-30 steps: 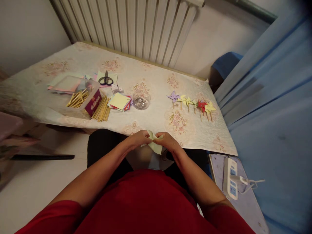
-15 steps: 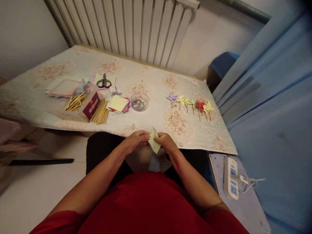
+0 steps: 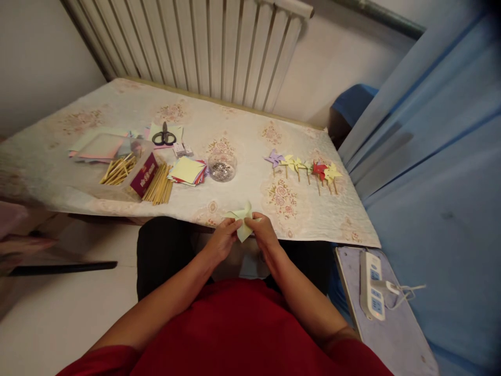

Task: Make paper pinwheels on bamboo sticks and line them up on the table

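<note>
Above my lap, at the table's front edge, a pale yellow-green paper pinwheel point(image 3: 243, 232) is held between both hands. My left hand point(image 3: 225, 237) pinches its left side, with the thumb near the centre. My right hand point(image 3: 263, 230) grips it from the right, thumb pressed towards the middle. One folded blade points left and another stands up. Beyond the hands, a clear round dish point(image 3: 222, 168) holds small metallic pieces. To its left lies a stack of coloured paper squares point(image 3: 187, 171), yellow on top. Several finished pinwheels point(image 3: 320, 169) on sticks lie in a row at the right.
A clear plastic box point(image 3: 133, 183) of wooden sticks stands at the left, with more sticks point(image 3: 158, 185) beside it. Black-handled scissors point(image 3: 164, 137) rest on paper behind small boxes point(image 3: 182, 150). A power strip point(image 3: 371, 285) lies on a side surface at the right, near a blue curtain point(image 3: 438, 198).
The paper pinwheel has turned in my hands, and one blade now spreads left. My left hand has shifted slightly down and right, its thumb closer to the centre. The view has tilted a little.
</note>
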A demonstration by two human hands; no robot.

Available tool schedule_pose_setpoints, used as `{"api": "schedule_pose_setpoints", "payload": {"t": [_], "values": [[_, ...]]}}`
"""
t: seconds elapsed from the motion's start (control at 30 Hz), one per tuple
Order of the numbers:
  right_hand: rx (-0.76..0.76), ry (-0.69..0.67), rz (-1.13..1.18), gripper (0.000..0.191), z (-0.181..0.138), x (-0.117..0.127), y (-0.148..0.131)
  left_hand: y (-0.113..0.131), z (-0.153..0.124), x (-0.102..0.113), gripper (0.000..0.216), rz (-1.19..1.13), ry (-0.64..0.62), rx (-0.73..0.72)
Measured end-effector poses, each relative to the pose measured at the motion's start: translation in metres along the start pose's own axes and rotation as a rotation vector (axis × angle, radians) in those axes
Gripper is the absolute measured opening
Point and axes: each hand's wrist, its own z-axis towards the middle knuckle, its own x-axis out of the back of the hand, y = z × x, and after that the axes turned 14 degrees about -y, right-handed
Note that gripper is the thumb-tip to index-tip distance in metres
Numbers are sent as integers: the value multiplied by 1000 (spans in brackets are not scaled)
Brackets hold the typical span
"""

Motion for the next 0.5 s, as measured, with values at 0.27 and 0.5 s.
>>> {"api": "schedule_pose_setpoints", "payload": {"t": [0.27,0.5], "values": [[38,28,-17,21,10,-4,-2,2,15,-7,34,37,62,-86],[30,69,-15,22,32,-2,-7,11,38,-1,35,42,84,-59]]}}
